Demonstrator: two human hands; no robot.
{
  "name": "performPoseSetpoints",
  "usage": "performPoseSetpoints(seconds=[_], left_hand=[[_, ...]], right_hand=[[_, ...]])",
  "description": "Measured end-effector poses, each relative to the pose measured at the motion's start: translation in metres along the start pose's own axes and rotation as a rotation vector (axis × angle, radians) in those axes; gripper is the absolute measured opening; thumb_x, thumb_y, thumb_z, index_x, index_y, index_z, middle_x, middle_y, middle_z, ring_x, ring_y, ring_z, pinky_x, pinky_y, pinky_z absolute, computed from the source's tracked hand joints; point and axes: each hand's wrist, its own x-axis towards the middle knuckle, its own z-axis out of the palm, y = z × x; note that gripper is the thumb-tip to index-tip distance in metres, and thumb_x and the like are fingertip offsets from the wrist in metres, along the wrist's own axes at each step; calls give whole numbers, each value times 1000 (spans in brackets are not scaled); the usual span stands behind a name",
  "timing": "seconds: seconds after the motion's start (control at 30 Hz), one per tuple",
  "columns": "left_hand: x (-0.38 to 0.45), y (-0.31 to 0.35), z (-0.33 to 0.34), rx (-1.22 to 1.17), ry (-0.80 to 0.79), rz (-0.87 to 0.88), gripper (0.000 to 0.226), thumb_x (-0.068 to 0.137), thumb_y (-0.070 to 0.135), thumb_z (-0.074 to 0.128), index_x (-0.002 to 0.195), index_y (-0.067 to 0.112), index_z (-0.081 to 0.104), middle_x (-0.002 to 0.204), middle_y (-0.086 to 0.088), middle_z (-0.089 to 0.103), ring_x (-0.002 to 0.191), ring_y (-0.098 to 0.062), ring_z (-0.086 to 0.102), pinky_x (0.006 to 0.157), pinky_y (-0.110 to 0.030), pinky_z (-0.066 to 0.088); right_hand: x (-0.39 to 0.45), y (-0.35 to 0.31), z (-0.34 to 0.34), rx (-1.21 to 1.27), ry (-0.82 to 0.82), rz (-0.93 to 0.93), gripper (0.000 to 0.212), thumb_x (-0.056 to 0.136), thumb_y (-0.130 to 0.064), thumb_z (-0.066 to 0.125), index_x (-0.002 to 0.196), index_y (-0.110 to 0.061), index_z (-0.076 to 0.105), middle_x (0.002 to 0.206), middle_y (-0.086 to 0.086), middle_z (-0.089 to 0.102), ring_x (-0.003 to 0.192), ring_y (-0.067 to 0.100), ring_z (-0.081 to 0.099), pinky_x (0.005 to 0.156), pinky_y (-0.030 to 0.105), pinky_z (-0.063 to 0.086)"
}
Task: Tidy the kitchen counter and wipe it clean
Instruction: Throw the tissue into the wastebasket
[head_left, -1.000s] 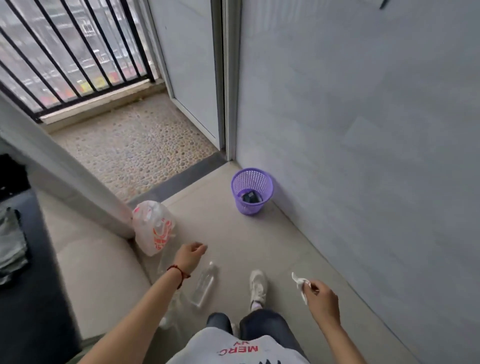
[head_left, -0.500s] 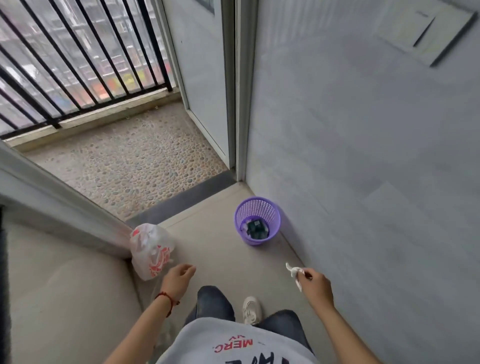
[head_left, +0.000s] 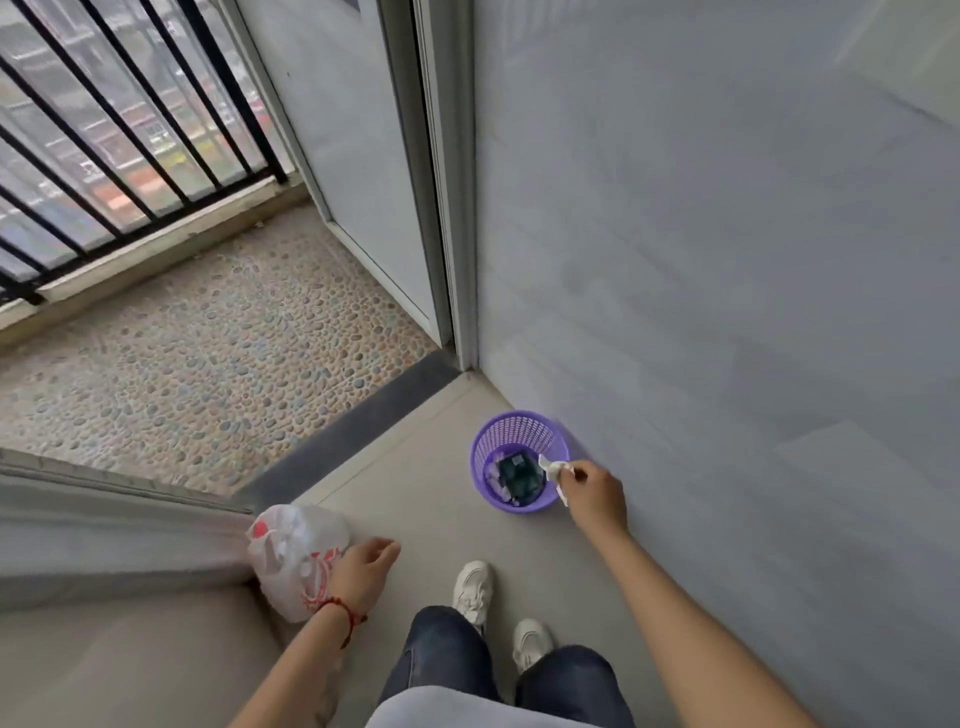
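A small purple mesh waste basket (head_left: 491, 431) stands on the floor against the grey wall, with a dark packet and scraps inside. My right hand (head_left: 595, 496) is stretched out at the basket's right rim, pinching a crumpled white tissue (head_left: 555, 472) that hangs over the rim. My left hand (head_left: 363, 569) hovers low with loosely curled fingers and holds nothing; a red string sits on its wrist. It is just in front of a white plastic bag with red print (head_left: 291, 551) on the floor.
The grey wall (head_left: 727, 260) runs along the right. An open door (head_left: 353, 156) leads to a pebbled balcony floor (head_left: 208, 364) with black railings (head_left: 130, 130). A dark threshold strip (head_left: 353, 421) crosses the floor. My white shoes (head_left: 472, 587) stand near the bag.
I have stepped closer to the basket. My right hand has carried the tissue forward from beside my leg to the basket's rim. The clear bottle on the floor has dropped out of view.
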Motion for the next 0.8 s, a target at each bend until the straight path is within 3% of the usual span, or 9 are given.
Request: performPoseSetpoints(seconds=[0.17, 0.27, 0.4, 0.67, 0.8], left_hand=[[20, 8, -8, 5, -4, -10, 30, 91, 24, 50, 111, 5, 61, 112, -16, 64, 105, -29, 57, 97, -35, 42], [24, 9, -12, -23, 2, -14, 28, 91, 21, 50, 110, 3, 61, 111, -17, 64, 104, -30, 58, 97, -36, 43], [21, 7, -17, -14, 21, -15, 27, 92, 22, 49, 108, 4, 61, 109, -17, 64, 101, -28, 58, 95, -36, 43], [-10, 2, -20, -123, 130, -44, 26, 92, 20, 47, 107, 3, 61, 106, -16, 61, 103, -31, 56, 95, -41, 45], [-40, -13, -4, -244, 231, -120, 26, 91, 22, 49, 108, 7, 62, 102, -4, 58, 97, -19, 51, 85, -30, 39]], right_hand=[[42, -32, 19, -53, -8, -8, 18, 87, -20, 51, 78, -10, 63, 104, 23, 65, 87, 37, 57, 70, 36, 44], [51, -27, 24, -91, -22, 62, 26, 89, -22, 50, 99, -1, 61, 114, 24, 61, 101, 39, 57, 79, 38, 46], [43, -12, 20, -81, -87, 115, 37, 89, -24, 51, 119, -3, 56, 124, 21, 59, 111, 36, 55, 89, 36, 44], [11, 18, -13, -49, -132, 22, 31, 89, -15, 54, 116, -1, 58, 120, 18, 62, 109, 29, 59, 84, 28, 41], [14, 27, -19, -82, -195, -28, 31, 90, -16, 54, 116, -1, 58, 122, 18, 61, 112, 32, 56, 89, 33, 42]])
